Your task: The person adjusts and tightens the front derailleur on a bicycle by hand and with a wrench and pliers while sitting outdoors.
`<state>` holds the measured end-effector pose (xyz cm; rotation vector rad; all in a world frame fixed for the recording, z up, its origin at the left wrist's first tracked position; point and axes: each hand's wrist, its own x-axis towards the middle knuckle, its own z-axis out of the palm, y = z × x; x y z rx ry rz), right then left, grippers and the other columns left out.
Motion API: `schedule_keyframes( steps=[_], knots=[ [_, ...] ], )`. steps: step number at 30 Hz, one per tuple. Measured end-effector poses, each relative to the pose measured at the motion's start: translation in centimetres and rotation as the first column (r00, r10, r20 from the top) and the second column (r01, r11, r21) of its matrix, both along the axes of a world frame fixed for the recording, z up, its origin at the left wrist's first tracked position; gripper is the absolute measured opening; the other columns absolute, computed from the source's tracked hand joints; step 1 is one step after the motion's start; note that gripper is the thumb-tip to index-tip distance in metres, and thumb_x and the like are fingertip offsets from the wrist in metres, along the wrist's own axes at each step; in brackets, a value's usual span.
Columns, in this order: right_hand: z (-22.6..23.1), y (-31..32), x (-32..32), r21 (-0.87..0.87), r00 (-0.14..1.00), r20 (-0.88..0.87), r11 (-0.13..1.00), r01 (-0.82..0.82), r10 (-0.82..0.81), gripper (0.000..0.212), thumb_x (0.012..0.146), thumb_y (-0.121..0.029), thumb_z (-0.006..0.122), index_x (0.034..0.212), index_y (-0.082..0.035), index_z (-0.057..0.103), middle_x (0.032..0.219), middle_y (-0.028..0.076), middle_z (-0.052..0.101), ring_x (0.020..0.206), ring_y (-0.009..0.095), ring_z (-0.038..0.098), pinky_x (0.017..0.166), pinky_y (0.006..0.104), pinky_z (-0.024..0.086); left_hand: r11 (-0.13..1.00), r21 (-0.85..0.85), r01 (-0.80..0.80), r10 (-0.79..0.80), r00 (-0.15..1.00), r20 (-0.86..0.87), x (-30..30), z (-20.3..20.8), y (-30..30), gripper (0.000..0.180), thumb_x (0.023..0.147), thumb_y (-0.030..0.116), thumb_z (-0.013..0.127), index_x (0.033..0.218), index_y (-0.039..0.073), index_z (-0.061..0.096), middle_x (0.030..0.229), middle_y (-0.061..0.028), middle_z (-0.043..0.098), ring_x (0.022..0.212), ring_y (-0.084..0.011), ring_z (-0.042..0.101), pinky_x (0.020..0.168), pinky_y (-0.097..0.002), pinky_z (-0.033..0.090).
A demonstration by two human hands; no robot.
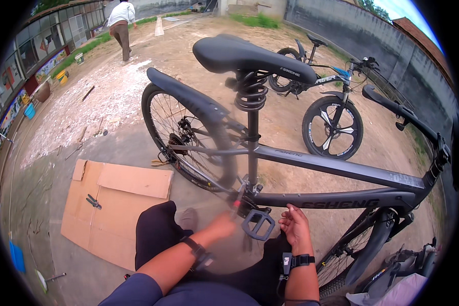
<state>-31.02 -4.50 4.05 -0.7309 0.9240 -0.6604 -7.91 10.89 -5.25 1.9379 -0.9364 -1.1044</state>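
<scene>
A dark grey bicycle (pixel 336 168) stands in front of me, its spring-mounted saddle (pixel 250 58) at the top. My left hand (pixel 222 225), smeared by motion, is at the crank area left of the flat black pedal (pixel 258 223). From its fist a slim tool with a red part (pixel 237 203) points up toward the frame's lower joint; the tool's exact kind is blurred. My right hand (pixel 295 225) is just right of the pedal, palm turned up, fingers loosely bent and apart, fingertips close under the down tube (pixel 336 200). Nothing shows in it.
A cardboard sheet (pixel 117 219) with pliers (pixel 93 202) on it lies on the ground at left. Behind stands a second bicycle (pixel 333 127). A person (pixel 121 25) in a white top is far off at upper left. More bike parts (pixel 403 270) lie at lower right.
</scene>
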Motion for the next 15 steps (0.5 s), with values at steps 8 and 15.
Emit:
schedule_keyframes(
  steps=[8,15],
  knots=[
    [0.3,0.1,-0.2,0.012,1.0,0.015,1.0,0.01,-0.01,0.027,0.098,-0.024,0.063,0.12,-0.01,0.059,0.089,0.007,0.066,0.069,0.019,0.067,0.058,0.0295,0.053,1.0,0.005,-0.025,0.025,0.997,-0.075,-0.5,1.1,-0.1,0.034,0.085,0.013,0.058,0.114,-0.004,0.056,0.09,-0.0156,0.065,0.066,-0.024,0.066,0.059,-0.0367,0.054],
    [0.3,-0.1,0.1,0.005,1.0,0.009,1.0,-0.006,0.006,0.027,0.098,-0.024,0.063,0.12,-0.009,0.058,0.089,0.007,0.066,0.069,0.02,0.067,0.057,0.0295,0.053,0.999,-0.004,-0.051,0.05,0.991,-0.122,-0.3,1.0,0.1,0.039,0.084,0.01,0.057,0.119,-0.006,0.056,0.096,-0.0173,0.065,0.07,-0.0249,0.067,0.062,-0.037,0.055]
  ],
)
